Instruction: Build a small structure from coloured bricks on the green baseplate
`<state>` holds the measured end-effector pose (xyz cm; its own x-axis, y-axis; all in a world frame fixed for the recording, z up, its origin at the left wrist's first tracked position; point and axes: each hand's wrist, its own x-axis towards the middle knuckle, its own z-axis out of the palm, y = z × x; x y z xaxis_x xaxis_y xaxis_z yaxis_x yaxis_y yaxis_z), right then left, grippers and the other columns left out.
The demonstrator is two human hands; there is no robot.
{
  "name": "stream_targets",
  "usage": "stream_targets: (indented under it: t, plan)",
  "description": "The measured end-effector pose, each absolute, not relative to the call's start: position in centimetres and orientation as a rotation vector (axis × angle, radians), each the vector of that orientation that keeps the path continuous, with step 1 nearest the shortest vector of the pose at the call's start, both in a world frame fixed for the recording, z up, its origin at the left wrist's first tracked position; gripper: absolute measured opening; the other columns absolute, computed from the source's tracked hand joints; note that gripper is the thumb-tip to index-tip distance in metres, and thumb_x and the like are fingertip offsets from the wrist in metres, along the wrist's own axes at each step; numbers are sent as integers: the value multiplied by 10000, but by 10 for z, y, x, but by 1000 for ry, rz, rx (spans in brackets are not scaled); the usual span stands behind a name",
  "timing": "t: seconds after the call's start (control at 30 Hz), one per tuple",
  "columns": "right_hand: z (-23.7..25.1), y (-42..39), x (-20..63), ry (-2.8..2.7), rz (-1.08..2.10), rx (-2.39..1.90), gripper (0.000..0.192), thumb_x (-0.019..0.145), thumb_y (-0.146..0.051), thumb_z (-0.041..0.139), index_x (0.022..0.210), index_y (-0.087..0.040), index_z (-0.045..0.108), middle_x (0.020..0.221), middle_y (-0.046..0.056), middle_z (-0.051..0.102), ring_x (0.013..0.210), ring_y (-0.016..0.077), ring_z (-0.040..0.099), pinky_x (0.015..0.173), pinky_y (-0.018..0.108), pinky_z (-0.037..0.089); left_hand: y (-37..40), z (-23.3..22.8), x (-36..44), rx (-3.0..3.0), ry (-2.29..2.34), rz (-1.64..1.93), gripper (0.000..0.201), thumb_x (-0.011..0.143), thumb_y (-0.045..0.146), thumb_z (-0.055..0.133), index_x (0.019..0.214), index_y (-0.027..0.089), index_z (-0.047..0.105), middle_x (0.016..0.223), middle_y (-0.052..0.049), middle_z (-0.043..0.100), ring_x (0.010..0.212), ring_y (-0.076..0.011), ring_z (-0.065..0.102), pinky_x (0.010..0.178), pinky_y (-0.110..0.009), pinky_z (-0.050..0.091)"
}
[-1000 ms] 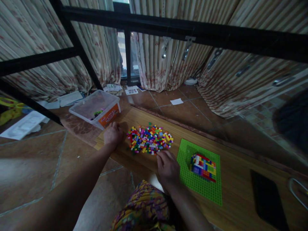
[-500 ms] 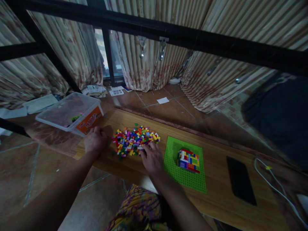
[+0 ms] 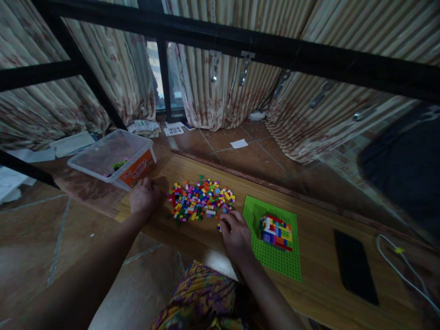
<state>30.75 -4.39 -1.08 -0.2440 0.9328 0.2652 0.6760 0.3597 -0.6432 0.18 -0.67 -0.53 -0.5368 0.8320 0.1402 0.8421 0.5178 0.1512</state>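
A heap of small multicoloured building bricks (image 3: pixel 192 201) lies spread on the wooden bench. Just off the heap's near right edge, my right hand (image 3: pixel 236 233) rests low with thumb and fingers curled together. A small yellow and purple brick (image 3: pixel 219 227) shows at its fingertips, partly hidden. My left hand (image 3: pixel 145 198) lies closed on the bench left of the heap, in front of the plastic box; nothing shows in its curled fingers. To the right of my right hand, a block-shaped brick build (image 3: pixel 276 231) sits on a green studded baseplate (image 3: pixel 271 263).
A clear plastic box (image 3: pixel 112 156) with an orange label and some bricks inside stands at the left. A black phone-like slab (image 3: pixel 355 266) and a white cable (image 3: pixel 409 270) lie to the right. A dark metal frame (image 3: pixel 220 34) crosses behind the bench.
My right hand has drawn back from the heap toward me and to the right, with a small brick at its fingertips. My left hand stays put. The view has turned slightly left.
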Motion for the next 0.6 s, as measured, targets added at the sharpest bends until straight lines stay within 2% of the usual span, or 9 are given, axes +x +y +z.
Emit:
stream_targets:
  t: [0.37, 0.6]
  plan:
    - [-9, -24, 318, -1856, 488, -1427, 233, 880, -195, 451, 917, -185, 680, 931, 74, 652, 877, 190, 620, 808, 307, 476, -8, -8, 1, -1481, -2687, -368, 299, 887, 307, 355, 1025, 176, 586, 1057, -126, 634, 938, -274, 610, 668, -339, 428]
    - [1, 2, 313, -1969, 357, -1571, 232, 899, -207, 464, 985, -170, 677, 974, 79, 657, 897, 192, 604, 822, 295, 441, -8, -6, 3, -1489, -2679, -330, 281, 890, 287, 362, 1028, 169, 577, 1038, -120, 630, 936, -256, 614, 686, -328, 438]
